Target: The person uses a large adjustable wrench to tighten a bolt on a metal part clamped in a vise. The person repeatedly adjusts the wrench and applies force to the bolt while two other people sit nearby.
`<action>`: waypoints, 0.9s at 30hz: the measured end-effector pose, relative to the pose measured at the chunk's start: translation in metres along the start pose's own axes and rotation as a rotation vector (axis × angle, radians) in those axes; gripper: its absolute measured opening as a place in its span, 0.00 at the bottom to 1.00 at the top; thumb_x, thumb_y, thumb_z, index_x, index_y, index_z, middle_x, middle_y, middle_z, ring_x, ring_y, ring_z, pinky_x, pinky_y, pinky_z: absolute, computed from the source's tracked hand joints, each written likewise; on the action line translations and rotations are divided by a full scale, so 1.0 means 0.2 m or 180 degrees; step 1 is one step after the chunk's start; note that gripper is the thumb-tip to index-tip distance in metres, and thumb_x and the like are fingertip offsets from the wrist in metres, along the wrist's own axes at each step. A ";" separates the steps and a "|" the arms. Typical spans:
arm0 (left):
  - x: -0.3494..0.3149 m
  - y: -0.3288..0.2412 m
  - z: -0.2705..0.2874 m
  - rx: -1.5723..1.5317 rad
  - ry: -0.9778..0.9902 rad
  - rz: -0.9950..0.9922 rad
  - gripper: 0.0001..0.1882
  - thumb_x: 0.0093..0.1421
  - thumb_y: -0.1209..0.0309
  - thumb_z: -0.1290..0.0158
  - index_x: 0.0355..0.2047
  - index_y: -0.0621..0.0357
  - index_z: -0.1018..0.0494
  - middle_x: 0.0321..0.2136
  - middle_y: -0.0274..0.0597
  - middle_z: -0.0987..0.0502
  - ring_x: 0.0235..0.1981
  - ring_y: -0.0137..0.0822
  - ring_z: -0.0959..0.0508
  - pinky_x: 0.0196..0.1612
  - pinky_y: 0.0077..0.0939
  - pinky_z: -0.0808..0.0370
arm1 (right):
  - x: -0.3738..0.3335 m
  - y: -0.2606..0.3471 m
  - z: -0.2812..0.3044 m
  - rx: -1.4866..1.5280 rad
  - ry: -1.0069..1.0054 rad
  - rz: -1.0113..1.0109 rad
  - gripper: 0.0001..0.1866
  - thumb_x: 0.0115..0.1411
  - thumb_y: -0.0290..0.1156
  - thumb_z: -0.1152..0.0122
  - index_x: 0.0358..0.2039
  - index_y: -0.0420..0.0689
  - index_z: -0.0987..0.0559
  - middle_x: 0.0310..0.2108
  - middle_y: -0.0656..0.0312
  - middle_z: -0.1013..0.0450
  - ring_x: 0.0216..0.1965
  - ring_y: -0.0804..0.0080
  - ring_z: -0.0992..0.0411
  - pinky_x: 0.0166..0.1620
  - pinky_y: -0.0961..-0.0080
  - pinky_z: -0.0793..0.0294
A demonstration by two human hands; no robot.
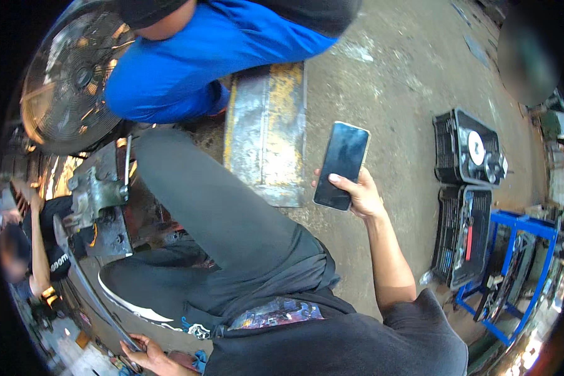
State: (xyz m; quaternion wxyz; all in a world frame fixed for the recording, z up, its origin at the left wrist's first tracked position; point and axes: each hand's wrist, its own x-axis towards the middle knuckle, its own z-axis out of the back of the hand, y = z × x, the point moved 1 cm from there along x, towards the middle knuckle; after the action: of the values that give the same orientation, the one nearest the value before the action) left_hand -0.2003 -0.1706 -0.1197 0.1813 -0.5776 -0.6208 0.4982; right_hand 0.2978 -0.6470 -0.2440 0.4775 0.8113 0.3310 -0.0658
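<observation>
Nearest: dark shirt and grey-trousered raised knee (232, 232) filling the lower middle, right forearm rising from the bottom edge.
Right hand (361, 195): fingers clamped round the lower end of a black phone (341, 165), thumb laid across its bottom edge.
Phone, place: held in the air above the concrete floor (395, 113), just right of a worn metal plate (266, 135) lying there, well apart from the black crates (467, 150) at right.
Phone, axis: long axis running near upright in the picture, top end tipped slightly right and pointing away from the body; dark screen facing the camera.
Left hand (149, 352): low at the bottom edge, fingers curled shut on the end of a long dark curved bar (84, 285).
Risk: grip only at the lower end, so a slip could likely drop the phone onto hard concrete or the plate's edge; attention on the screen could probably loosen the hold on the bar.
Around: blue-sleeved person (188, 56) crouched ahead, round fan (75, 75) upper left, blue frame (520, 263) right.
</observation>
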 end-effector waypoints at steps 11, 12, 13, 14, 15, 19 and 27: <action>-0.44 0.30 -0.33 0.0198 -0.1230 -0.2202 0.17 0.61 0.58 0.38 0.25 0.55 0.30 0.25 0.40 0.27 0.22 0.35 0.30 0.23 0.28 0.37 | 0.48 -0.30 -0.39 -0.3626 -0.1180 0.1157 0.35 0.49 0.40 0.18 0.48 0.32 0.27 0.41 0.36 0.20 0.45 0.43 0.18 0.47 0.56 0.20; -0.44 0.30 -0.33 0.0068 -0.1164 -0.2117 0.18 0.62 0.57 0.38 0.25 0.55 0.30 0.25 0.39 0.28 0.25 0.36 0.28 0.26 0.28 0.34 | 0.46 -0.30 -0.41 -0.3967 -0.1336 0.1060 0.37 0.48 0.44 0.18 0.48 0.31 0.27 0.37 0.36 0.20 0.41 0.40 0.18 0.45 0.54 0.20; -0.44 0.31 -0.33 -0.0039 -0.1235 -0.2182 0.18 0.62 0.57 0.38 0.25 0.55 0.30 0.25 0.39 0.28 0.26 0.36 0.27 0.28 0.28 0.33 | 0.44 -0.29 -0.43 -0.3949 -0.1441 0.0966 0.37 0.49 0.41 0.19 0.51 0.30 0.27 0.41 0.36 0.22 0.45 0.40 0.22 0.50 0.54 0.22; -0.43 0.31 -0.33 -0.0108 -0.1305 -0.2310 0.19 0.62 0.56 0.38 0.25 0.55 0.30 0.25 0.39 0.28 0.27 0.36 0.26 0.30 0.29 0.32 | 0.42 -0.25 -0.47 -0.4598 -0.1573 0.1442 0.36 0.49 0.38 0.20 0.52 0.30 0.27 0.45 0.37 0.24 0.49 0.41 0.25 0.53 0.54 0.24; -0.42 0.32 -0.33 -0.0207 -0.1361 -0.2425 0.19 0.62 0.56 0.38 0.24 0.55 0.30 0.25 0.38 0.28 0.29 0.36 0.25 0.32 0.29 0.31 | 0.40 -0.22 -0.53 -0.5237 -0.1744 0.1688 0.35 0.49 0.35 0.21 0.53 0.30 0.26 0.48 0.38 0.27 0.52 0.42 0.28 0.57 0.54 0.27; -0.39 0.35 -0.34 0.0271 -0.1904 -0.2490 0.22 0.63 0.51 0.40 0.24 0.55 0.29 0.27 0.43 0.24 0.34 0.37 0.21 0.35 0.31 0.28 | 0.45 -0.02 -0.95 -0.4616 -0.0396 0.1613 0.23 0.49 0.32 0.23 0.44 0.37 0.19 0.50 0.46 0.27 0.55 0.48 0.30 0.60 0.56 0.29; -0.40 0.42 -0.41 -0.1547 -0.1848 -0.0955 0.28 0.67 0.49 0.44 0.21 0.54 0.40 0.23 0.44 0.30 0.32 0.47 0.20 0.51 0.51 0.18 | 0.77 -0.23 -2.77 -0.3017 0.4312 0.4873 0.38 0.51 0.60 0.26 0.49 0.39 0.20 0.50 0.48 0.25 0.54 0.52 0.27 0.57 0.55 0.28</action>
State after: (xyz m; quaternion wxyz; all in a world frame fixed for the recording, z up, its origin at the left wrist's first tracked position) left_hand -0.0689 -0.2220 -0.1255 -0.0727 -0.3420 -0.8232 0.4474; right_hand 0.2728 -0.1057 -0.0455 0.3740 0.4060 -0.0712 0.8308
